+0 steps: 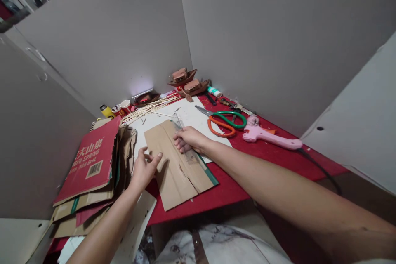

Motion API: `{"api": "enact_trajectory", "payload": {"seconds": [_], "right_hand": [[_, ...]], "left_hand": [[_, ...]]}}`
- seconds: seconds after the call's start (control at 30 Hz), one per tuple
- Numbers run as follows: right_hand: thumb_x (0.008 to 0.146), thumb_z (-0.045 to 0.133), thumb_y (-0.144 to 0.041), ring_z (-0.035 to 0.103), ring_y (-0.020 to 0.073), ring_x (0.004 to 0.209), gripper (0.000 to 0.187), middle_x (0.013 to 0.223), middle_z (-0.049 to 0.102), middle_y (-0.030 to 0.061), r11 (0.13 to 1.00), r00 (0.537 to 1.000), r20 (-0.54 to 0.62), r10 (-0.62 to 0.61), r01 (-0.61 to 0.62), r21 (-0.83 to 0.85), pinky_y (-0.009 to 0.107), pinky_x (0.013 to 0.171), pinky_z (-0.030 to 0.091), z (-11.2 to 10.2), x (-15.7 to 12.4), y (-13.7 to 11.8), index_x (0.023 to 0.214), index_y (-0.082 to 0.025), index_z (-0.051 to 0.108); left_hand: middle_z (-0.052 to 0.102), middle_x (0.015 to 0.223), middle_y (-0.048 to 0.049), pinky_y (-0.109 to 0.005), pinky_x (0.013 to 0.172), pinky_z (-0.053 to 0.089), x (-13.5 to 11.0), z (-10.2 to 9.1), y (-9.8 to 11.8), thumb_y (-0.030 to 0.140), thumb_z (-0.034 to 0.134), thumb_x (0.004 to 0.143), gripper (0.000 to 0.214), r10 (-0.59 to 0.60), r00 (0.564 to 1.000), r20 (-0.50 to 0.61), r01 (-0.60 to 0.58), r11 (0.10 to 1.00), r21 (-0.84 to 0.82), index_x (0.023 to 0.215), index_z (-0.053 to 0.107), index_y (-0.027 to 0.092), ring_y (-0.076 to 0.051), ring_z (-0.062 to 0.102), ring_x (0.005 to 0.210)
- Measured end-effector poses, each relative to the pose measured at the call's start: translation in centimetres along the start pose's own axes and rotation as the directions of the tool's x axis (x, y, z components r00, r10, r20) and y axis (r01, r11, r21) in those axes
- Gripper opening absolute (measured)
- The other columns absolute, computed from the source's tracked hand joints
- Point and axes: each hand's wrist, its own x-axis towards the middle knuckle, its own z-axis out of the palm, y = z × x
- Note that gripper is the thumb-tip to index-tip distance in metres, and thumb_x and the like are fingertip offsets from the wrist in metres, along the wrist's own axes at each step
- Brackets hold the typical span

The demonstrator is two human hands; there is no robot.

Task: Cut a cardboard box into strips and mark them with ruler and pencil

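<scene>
A brown cardboard sheet (173,169) lies on the red table (235,185), partly over a white board (192,117). My left hand (142,169) rests on the sheet's left edge, fingers spread and pressing it down. My right hand (189,139) lies flat on a clear ruler (182,130) that runs along the cardboard's upper right side, fingers pressed down on it.
A stack of red and brown carton pieces (89,169) lies at the left. Green and orange scissors (224,121) and a pink glue gun (269,135) lie to the right. Wooden sticks (148,109), small cups (123,107) and two model boats (188,81) sit at the back by grey walls.
</scene>
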Motion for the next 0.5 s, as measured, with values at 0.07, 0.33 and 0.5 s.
{"api": "enact_trajectory", "payload": {"seconds": [0.07, 0.33, 0.5], "right_hand": [[0.095, 0.039, -0.01, 0.053, 0.0113, 0.037, 0.02, 0.051, 0.058, 0.0009, 1.0, 1.0, -0.003, -0.003, 0.003, 0.015, 0.023, 0.038, 0.049, -0.1, 0.1, 0.0, 0.078, -0.015, 0.049], [0.091, 0.046, -0.01, 0.053, 0.0113, 0.037, 0.016, 0.049, 0.059, 0.0013, 0.996, 1.0, -0.004, 0.006, -0.005, 0.087, 0.021, 0.037, 0.047, -0.1, 0.4, 0.1, 0.077, -0.014, 0.051], [0.088, 0.049, -0.01, 0.053, 0.0104, 0.039, 0.015, 0.052, 0.059, 0.0006, 0.975, 0.997, -0.017, -0.08, 0.082, 0.208, 0.021, 0.038, 0.046, -0.9, -0.4, -1.3, 0.076, -0.013, 0.056]], "left_hand": [[0.064, 0.095, -0.0067, -0.02, 0.046, 0.04, 0.6, -0.4, 0.0, 0.043, 0.081, 0.062, 0.078, 0.013, 0.994, -0.105, -0.02, 0.998, -0.063, 0.128, 0.045, 0.02, -0.011, 0.057, 0.057], [0.048, 0.046, 0.0044, -0.019, 0.035, 0.028, 2.1, -0.8, 0.4, 0.04, 0.075, 0.067, 0.031, -0.219, 0.963, 0.156, 0.257, 0.92, -0.294, 0.071, 0.057, 0.015, -0.008, 0.042, 0.035], [0.07, 0.069, -0.0063, -0.027, 0.057, 0.053, 1.1, -0.6, 2.1, 0.031, 0.075, 0.068, 0.026, -0.134, 0.959, 0.251, 0.229, 0.887, -0.401, 0.084, 0.065, 0.014, -0.017, 0.065, 0.059]]}}
